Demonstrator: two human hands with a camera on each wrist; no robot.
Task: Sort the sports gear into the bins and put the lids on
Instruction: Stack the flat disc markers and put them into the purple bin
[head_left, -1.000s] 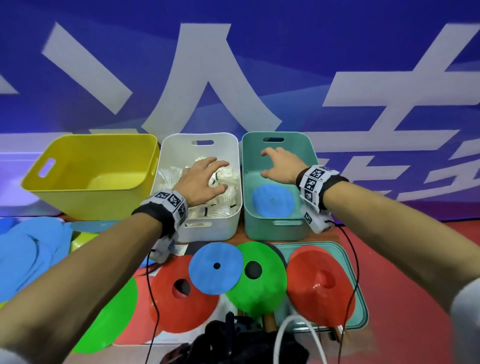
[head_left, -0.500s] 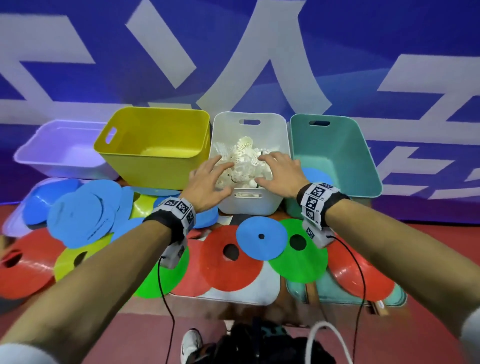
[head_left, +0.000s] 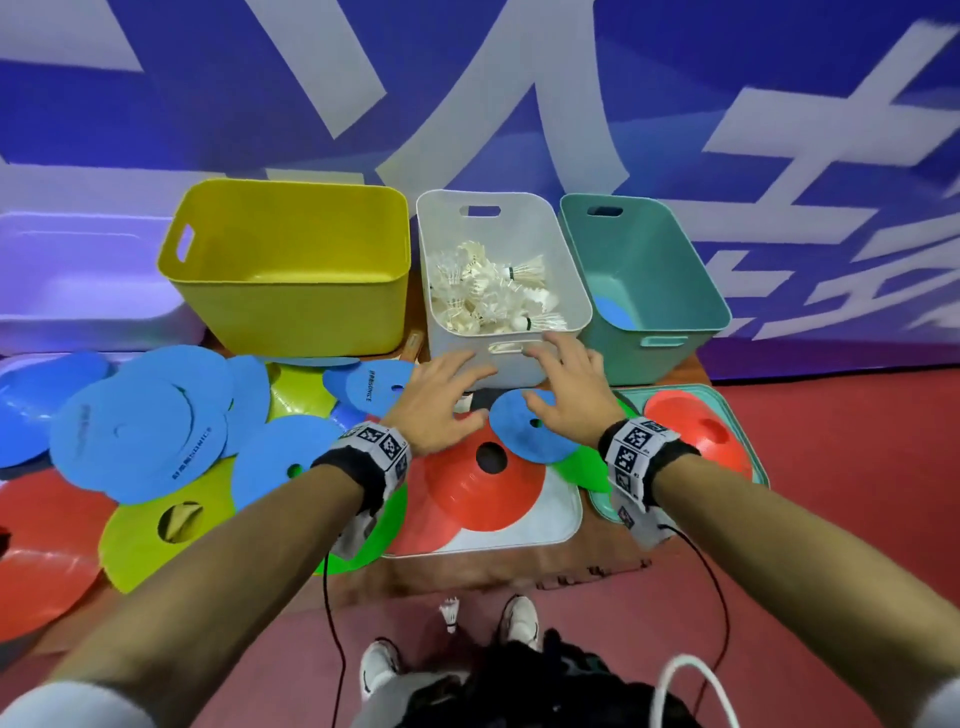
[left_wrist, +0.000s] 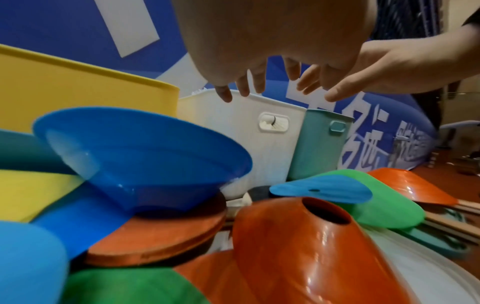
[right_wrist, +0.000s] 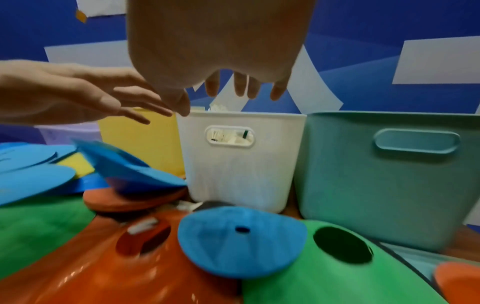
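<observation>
Three bins stand in a row: a yellow bin (head_left: 291, 260), a white bin (head_left: 498, 343) full of shuttlecocks (head_left: 493, 291), and a teal bin (head_left: 649, 291) with a blue disc (head_left: 613, 314) inside. Flat cones lie in front: a blue cone (head_left: 524, 426), a red cone (head_left: 483, 483), a green cone (head_left: 582, 467). My left hand (head_left: 441, 400) and right hand (head_left: 566, 384) hover with spread fingers, holding nothing, just in front of the white bin (right_wrist: 241, 160) and above the cones. A white lid (head_left: 540, 525) and a teal lid (head_left: 727, 400) lie under the cones.
Many blue cones (head_left: 140, 426), a yellow-green cone (head_left: 156, 525) and red cones (head_left: 41, 571) pile up at the left. A pale purple bin (head_left: 78, 280) stands far left. One shuttlecock (head_left: 450, 613) lies on the red floor by my shoes. A blue banner wall backs the bins.
Both hands have pulled back out of the bins, first onto the white bin's shuttlecocks, now to just in front of it over the cones. The view has shifted back.
</observation>
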